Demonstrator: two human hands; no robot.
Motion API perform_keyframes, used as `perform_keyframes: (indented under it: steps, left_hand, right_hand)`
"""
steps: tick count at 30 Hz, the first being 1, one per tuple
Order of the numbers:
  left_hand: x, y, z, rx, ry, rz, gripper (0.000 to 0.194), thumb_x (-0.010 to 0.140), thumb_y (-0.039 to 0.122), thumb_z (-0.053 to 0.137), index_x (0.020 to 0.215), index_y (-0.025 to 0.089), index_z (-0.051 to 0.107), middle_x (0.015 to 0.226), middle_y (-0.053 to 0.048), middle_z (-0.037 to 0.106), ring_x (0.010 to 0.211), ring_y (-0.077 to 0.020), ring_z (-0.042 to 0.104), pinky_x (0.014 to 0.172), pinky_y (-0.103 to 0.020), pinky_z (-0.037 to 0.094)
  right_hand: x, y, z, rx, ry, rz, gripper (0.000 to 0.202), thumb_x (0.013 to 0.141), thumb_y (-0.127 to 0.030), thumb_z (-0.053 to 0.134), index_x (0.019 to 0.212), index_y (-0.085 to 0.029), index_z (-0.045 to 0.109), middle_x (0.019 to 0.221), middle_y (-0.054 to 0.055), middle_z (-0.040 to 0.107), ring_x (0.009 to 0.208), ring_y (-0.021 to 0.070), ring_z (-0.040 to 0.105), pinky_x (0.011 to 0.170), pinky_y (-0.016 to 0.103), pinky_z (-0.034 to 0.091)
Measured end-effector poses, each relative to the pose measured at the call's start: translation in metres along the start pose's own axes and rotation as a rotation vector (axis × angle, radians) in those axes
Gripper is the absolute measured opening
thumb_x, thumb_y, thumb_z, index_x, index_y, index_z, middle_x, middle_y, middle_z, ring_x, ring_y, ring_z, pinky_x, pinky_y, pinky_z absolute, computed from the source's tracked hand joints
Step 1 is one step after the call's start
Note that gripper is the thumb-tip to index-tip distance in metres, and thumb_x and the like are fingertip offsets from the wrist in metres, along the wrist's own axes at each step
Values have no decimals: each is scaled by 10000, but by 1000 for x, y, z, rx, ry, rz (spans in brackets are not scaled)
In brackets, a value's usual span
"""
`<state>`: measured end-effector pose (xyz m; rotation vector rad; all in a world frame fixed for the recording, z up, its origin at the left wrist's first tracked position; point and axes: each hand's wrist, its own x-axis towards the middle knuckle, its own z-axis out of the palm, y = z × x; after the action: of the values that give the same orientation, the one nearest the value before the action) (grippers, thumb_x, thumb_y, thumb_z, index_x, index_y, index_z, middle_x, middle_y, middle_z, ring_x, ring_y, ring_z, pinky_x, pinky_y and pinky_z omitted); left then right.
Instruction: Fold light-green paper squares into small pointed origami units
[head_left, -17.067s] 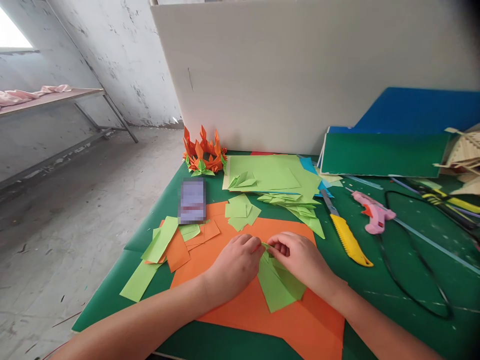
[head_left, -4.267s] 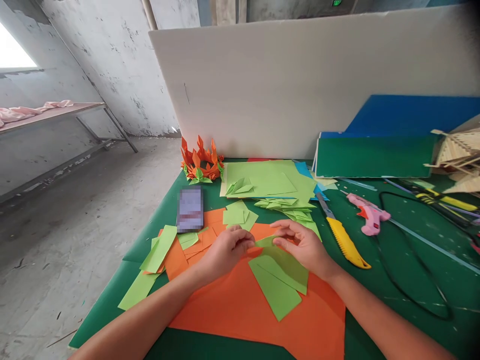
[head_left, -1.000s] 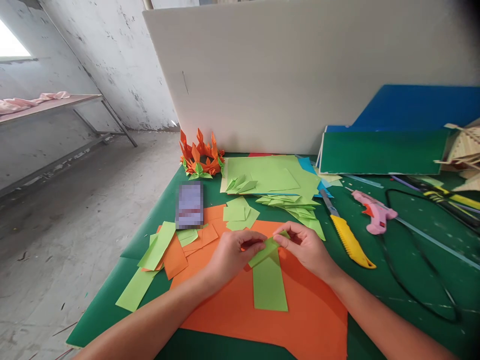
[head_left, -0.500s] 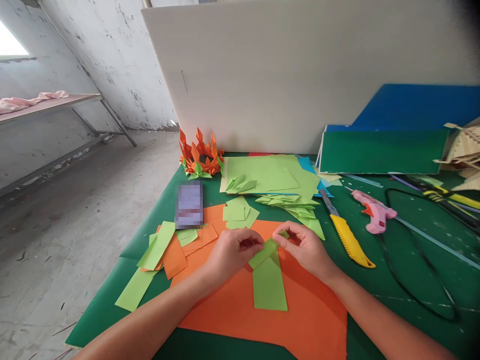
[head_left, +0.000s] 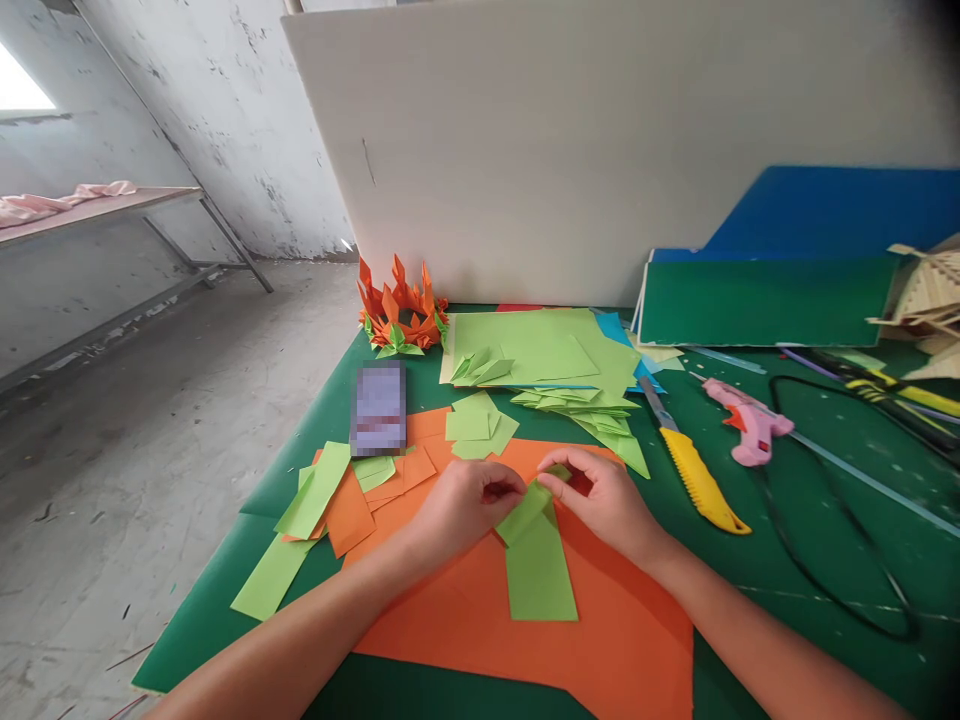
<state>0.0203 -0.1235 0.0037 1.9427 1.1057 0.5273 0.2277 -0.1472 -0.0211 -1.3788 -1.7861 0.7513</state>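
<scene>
green paper [head_left: 523,515] between fingers [head_left: 562,490]

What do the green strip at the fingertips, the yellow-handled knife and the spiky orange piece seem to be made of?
Green strip: likely matte paper, by its thin, straight edges.
Yellow-handled knife: handle probably hard plastic, smooth with moulded ridges; the grey blade looks like metal.
Spiky orange piece: apparently matte folded paper, from its sharp creases and points.

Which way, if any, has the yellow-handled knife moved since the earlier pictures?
No: the yellow-handled knife keeps its place, in front of the green board and left of the pink glue gun.
</scene>
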Motion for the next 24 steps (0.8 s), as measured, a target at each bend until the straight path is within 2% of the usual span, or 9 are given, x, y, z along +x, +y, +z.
perform_keyframes:
  steps: [3,5,9,12,16,24]
  left_hand:
    - [0,-3,1,26,5,18,195,796,98,566,828,190,735,794,22,723,643,-90,589,614,-164,455]
    - [0,-4,1,42,10,15,197,794,95,567,827,186,739,802,17,725,646,-92,594,610,-162,455]
    - [2,-4,1,75,9,-10,193,780,89,573,806,177,742,782,8,719,635,-98,588,589,-164,450]
    - [4,-2,0,84,6,-20,194,775,90,577,813,174,748,772,1,715,629,-102,589,583,-169,453]
    - [4,0,-1,108,25,7,198,772,81,577,797,171,751,764,-10,705,637,-108,590,599,-181,462]
    - [5,-2,1,206,27,13,203,761,81,560,757,179,738,723,-12,677,600,-109,545,549,-196,407]
  right_hand:
    - [1,-1,-4,-149,72,-161,151,912,-292,571,1046,-261,633,1047,48,648,990,226,591,849,359,496]
    - [2,-2,-7,-216,90,-276,152,922,-242,540,1028,-256,649,1039,63,630,1017,236,569,879,387,476]
    - [3,-2,-12,-264,-40,-449,182,908,-147,496,920,-227,659,922,62,650,891,210,581,786,363,490]
    - [3,0,-12,-291,-137,-549,217,911,-124,476,940,-224,667,943,62,674,906,202,601,819,373,486]
    - [4,2,-12,-324,-187,-609,246,935,-139,457,1002,-224,678,980,76,690,950,209,619,849,383,490]
    - [4,5,-11,-362,-234,-611,279,963,-165,434,1059,-226,688,1018,92,686,972,224,622,831,379,511]
